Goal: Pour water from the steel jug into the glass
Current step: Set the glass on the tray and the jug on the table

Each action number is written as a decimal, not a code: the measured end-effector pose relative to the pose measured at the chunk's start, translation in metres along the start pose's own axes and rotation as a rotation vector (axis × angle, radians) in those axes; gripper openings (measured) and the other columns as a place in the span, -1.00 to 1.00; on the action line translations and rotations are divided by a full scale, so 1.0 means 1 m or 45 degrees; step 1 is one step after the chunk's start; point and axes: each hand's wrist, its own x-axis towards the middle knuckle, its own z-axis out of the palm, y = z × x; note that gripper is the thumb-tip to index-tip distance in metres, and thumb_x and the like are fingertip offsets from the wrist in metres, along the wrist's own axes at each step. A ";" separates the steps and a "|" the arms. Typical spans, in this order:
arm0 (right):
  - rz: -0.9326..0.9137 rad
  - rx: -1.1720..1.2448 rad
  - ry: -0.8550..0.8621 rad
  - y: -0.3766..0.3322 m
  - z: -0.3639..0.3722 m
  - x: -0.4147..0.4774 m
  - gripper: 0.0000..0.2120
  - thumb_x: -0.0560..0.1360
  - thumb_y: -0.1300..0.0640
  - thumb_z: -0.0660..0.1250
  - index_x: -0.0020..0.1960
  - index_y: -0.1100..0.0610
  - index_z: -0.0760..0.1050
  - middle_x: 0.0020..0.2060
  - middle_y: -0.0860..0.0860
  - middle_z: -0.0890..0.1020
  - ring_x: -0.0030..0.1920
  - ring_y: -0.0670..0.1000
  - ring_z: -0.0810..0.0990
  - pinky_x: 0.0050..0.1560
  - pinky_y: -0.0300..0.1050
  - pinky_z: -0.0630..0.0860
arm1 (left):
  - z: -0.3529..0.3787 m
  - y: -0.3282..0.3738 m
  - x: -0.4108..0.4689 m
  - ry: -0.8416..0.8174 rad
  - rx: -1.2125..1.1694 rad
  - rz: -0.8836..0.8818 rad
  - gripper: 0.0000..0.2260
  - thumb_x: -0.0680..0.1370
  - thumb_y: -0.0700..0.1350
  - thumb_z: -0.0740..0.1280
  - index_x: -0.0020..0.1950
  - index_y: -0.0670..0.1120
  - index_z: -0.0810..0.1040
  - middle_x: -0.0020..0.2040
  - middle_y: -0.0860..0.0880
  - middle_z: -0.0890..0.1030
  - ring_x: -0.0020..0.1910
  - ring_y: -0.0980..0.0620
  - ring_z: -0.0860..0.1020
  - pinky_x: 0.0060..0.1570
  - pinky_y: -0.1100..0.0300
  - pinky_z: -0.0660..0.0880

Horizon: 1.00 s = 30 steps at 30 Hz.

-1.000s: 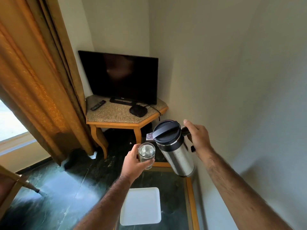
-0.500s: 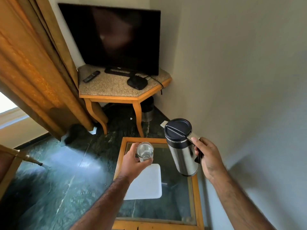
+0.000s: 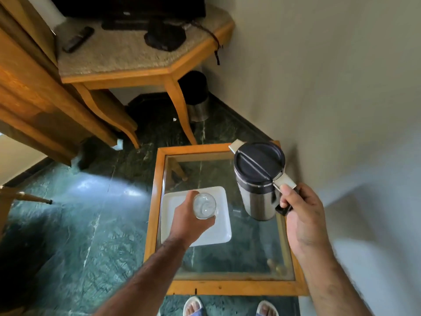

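Observation:
My right hand [image 3: 300, 215] grips the handle of the steel jug [image 3: 259, 190], which has a black lid and stands upright above the right side of the glass-topped table [image 3: 157, 213]. My left hand [image 3: 189, 221] is wrapped around a clear glass [image 3: 204, 205] with a little water in it, held over the white square tray [image 3: 222, 233] on the table. The jug's spout points away from the glass, and the two are apart.
A wooden corner table [image 3: 141, 71] with a TV, a remote [image 3: 78, 39] and a black box stands behind. A steel bin [image 3: 197, 96] sits under it by the wall. Curtains [image 3: 29, 92] hang at the left. My sandalled feet [image 3: 193, 307] stand at the table's near edge.
The view has tilted down. Both hands have lowered toward the table; the jug went from tilted at the glass to upright, and the glass now hangs over the tray.

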 end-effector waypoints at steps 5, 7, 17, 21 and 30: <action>-0.042 0.121 0.000 0.039 -0.013 0.008 -0.77 0.40 -0.01 0.49 -0.32 -0.04 0.47 -0.40 -0.10 0.45 -0.30 -0.07 0.38 -0.17 -0.14 0.30 | 0.041 -0.037 0.013 -0.029 0.053 -0.029 -0.39 0.22 0.06 0.64 0.15 0.18 0.40 0.02 0.16 0.59 -0.09 0.14 0.55 -0.22 0.46 0.37; -0.045 0.149 -0.020 0.052 -0.017 0.011 -0.79 0.39 0.00 0.49 -0.31 -0.04 0.47 -0.39 -0.11 0.46 -0.30 -0.08 0.39 -0.19 -0.18 0.31 | 0.055 -0.048 0.017 -0.036 0.071 -0.045 -0.38 0.25 0.02 0.66 0.17 0.17 0.40 0.05 0.13 0.58 -0.06 0.07 0.54 -0.21 0.46 0.35; 0.024 0.197 -0.019 0.107 -0.040 0.006 -0.81 0.40 0.03 0.48 -0.20 0.05 0.48 -0.35 -0.10 0.50 -0.30 -0.08 0.42 -0.16 -0.18 0.33 | 0.088 -0.083 0.032 0.058 0.103 -0.092 -0.39 0.32 -0.05 0.66 0.28 0.05 0.46 0.12 0.09 0.60 0.03 0.05 0.55 -0.19 0.54 0.32; 0.036 0.197 -0.019 0.118 -0.046 0.003 -0.87 0.40 0.03 0.46 -0.23 0.01 0.52 -0.34 -0.10 0.50 -0.28 -0.09 0.43 -0.16 -0.23 0.36 | 0.093 -0.089 0.031 0.070 0.103 -0.111 -0.38 0.33 -0.07 0.66 0.30 0.03 0.46 0.13 0.10 0.59 0.04 0.07 0.54 -0.27 0.56 0.35; 0.057 0.241 -0.014 0.127 -0.051 -0.002 -0.95 0.40 0.06 0.45 -0.22 -0.02 0.59 -0.28 -0.07 0.55 -0.23 -0.09 0.47 -0.15 -0.26 0.42 | 0.098 -0.094 0.038 0.053 0.130 -0.124 -0.40 0.33 -0.08 0.65 0.27 0.07 0.45 0.10 0.09 0.60 0.00 0.05 0.54 -0.32 0.62 0.34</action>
